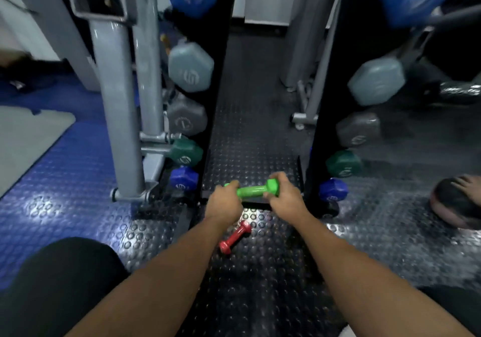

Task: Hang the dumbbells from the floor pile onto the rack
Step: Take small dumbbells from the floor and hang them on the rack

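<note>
- A red dumbbell (235, 237) lies on the studded floor (260, 284), nearest the person, just in front of the rack (316, 128).
- Beyond it, the left hand (224, 202) and right hand (285, 196) hold 1 green dumbbell (253, 191) level at the rack's base, fingers curled round each end.
- Farther up the rack hang blue, green and grey dumbbells (186, 151).

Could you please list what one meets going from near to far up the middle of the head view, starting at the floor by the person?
Red dumbbell on the floor → bright green dumbbell held by the left hand and the right hand → studded black floor mat between the rack uprights.
</note>
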Demonstrator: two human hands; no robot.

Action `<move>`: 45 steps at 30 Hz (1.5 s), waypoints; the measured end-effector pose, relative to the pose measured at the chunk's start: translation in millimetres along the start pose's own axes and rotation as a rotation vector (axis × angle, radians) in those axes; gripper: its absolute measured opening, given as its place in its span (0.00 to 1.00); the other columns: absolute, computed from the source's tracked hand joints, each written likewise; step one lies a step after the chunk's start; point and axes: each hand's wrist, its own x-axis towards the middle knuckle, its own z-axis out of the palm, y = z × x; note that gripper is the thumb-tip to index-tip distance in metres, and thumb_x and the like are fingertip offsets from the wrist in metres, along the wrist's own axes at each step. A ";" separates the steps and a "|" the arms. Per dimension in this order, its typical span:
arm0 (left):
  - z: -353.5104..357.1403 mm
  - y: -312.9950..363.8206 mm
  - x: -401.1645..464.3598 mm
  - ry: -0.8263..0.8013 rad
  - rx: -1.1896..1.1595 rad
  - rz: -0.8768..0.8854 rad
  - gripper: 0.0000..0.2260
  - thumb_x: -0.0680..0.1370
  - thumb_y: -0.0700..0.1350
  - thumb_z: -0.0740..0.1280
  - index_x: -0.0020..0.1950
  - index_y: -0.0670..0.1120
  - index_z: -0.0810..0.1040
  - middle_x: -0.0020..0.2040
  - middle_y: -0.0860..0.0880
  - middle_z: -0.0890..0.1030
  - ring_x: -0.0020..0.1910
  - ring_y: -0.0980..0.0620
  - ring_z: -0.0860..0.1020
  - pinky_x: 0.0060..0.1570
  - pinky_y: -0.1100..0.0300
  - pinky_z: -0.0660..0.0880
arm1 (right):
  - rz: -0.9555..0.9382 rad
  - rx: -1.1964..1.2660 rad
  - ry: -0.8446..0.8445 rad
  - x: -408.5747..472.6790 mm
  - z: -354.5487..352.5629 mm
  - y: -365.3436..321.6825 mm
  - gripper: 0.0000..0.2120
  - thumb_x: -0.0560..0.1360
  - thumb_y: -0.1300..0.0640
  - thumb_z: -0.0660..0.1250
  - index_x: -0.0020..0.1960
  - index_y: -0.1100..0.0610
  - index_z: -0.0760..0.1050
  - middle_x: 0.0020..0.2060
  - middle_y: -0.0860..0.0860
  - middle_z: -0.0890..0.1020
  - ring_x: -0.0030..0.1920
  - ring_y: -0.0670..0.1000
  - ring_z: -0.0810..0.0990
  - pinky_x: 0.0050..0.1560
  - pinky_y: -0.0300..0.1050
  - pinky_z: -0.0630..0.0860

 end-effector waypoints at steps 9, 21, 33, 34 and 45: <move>-125.2 81.8 -27.6 0.195 -0.041 0.212 0.15 0.79 0.49 0.67 0.65 0.59 0.74 0.53 0.43 0.77 0.52 0.38 0.81 0.54 0.49 0.78 | -0.142 0.028 0.233 -32.9 -124.2 -89.9 0.30 0.75 0.53 0.76 0.74 0.53 0.71 0.62 0.56 0.82 0.62 0.57 0.80 0.56 0.40 0.69; -236.2 176.4 -40.2 0.472 -0.486 0.386 0.18 0.79 0.53 0.73 0.66 0.48 0.78 0.51 0.51 0.83 0.51 0.48 0.80 0.48 0.57 0.72 | -0.296 0.436 0.328 -89.2 -260.5 -158.6 0.27 0.68 0.42 0.78 0.65 0.43 0.76 0.59 0.50 0.82 0.52 0.52 0.85 0.56 0.56 0.83; -288.8 286.1 -32.4 0.493 -0.801 0.572 0.14 0.82 0.54 0.67 0.64 0.49 0.82 0.54 0.50 0.85 0.56 0.49 0.82 0.57 0.53 0.77 | -0.573 0.795 -0.014 -138.6 -350.4 -194.8 0.23 0.76 0.69 0.70 0.70 0.62 0.74 0.60 0.65 0.83 0.58 0.57 0.82 0.57 0.45 0.81; -293.4 293.3 -32.2 0.490 -0.806 0.592 0.14 0.82 0.54 0.67 0.65 0.50 0.82 0.55 0.50 0.85 0.56 0.50 0.82 0.59 0.53 0.77 | -0.583 0.776 0.009 -140.9 -352.4 -197.7 0.23 0.75 0.69 0.71 0.69 0.63 0.73 0.58 0.63 0.84 0.56 0.56 0.83 0.55 0.45 0.81; -343.8 355.8 -19.3 0.676 -0.902 0.710 0.14 0.76 0.57 0.75 0.55 0.51 0.81 0.47 0.53 0.84 0.43 0.58 0.81 0.50 0.55 0.81 | -0.797 0.764 0.518 -135.2 -354.2 -242.9 0.20 0.72 0.59 0.73 0.62 0.57 0.74 0.52 0.56 0.86 0.54 0.52 0.86 0.55 0.44 0.82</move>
